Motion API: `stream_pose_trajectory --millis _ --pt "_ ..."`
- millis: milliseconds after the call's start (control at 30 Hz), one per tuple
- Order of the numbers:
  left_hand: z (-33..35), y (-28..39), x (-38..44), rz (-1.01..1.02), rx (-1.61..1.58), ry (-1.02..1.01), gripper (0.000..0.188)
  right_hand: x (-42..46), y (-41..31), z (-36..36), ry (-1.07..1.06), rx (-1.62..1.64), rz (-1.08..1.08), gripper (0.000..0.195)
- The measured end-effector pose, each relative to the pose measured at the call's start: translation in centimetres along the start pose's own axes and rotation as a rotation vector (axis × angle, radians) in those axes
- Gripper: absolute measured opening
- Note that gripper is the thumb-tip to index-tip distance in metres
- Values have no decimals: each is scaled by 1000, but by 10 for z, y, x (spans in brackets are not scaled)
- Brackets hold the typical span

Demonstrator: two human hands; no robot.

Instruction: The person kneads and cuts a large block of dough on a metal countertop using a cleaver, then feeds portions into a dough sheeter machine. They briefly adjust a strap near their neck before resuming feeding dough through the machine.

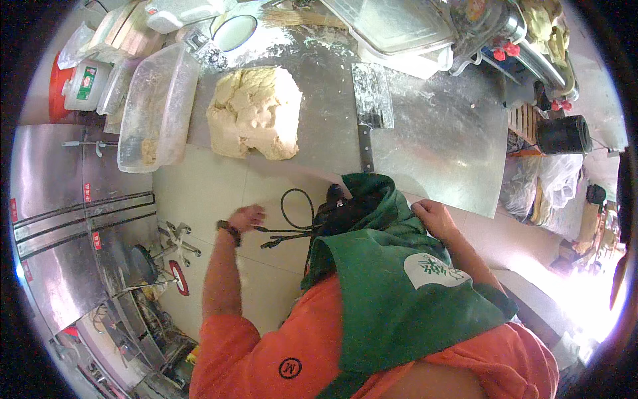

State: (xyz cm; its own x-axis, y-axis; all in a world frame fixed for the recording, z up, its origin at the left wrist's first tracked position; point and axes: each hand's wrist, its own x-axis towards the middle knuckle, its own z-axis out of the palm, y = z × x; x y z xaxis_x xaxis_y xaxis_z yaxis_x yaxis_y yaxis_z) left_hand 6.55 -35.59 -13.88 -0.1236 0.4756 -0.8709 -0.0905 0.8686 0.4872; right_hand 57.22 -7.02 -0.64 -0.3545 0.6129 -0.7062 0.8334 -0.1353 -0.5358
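Note:
My left hand (246, 218), with a dark band at the wrist, hangs over the tiled floor to the left of my body. It is somewhat blurred and holds nothing that I can see. Black cords (289, 234), one of them looped, trail beside it from my waist. On the right, my right hand (434, 217) is curled at the edge of the green apron (394, 299), with a bit of white beside its fingertips. A large block of dough (254, 113) rests on the metal worktable (324, 109) ahead. To its right lies a cleaver (371, 99), handle towards me.
An open plastic bin (157, 109) stands left of the dough. Lidded plastic containers (398, 30) and an enamel dish (234, 33) sit at the back. A steel cabinet (60, 209) and a wheeled stool base (179, 239) are on the left, a black pot (563, 134) on the right.

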Motion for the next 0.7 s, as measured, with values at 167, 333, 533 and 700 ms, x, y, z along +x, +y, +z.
stream_pose_trajectory --millis 167,333,533,700 --pt "-19 137 -61 446 677 327 41 4 -7 2 -109 -2 -215 58" --pt "129 262 -78 432 1180 43 45 19 -58 19 -415 -306 -317 62" --pt "198 193 -1 357 858 -377 75 49 -57 47 -453 -436 -425 56" --pt "176 184 -40 112 561 -461 71 62 -71 82 -453 -500 -507 48"
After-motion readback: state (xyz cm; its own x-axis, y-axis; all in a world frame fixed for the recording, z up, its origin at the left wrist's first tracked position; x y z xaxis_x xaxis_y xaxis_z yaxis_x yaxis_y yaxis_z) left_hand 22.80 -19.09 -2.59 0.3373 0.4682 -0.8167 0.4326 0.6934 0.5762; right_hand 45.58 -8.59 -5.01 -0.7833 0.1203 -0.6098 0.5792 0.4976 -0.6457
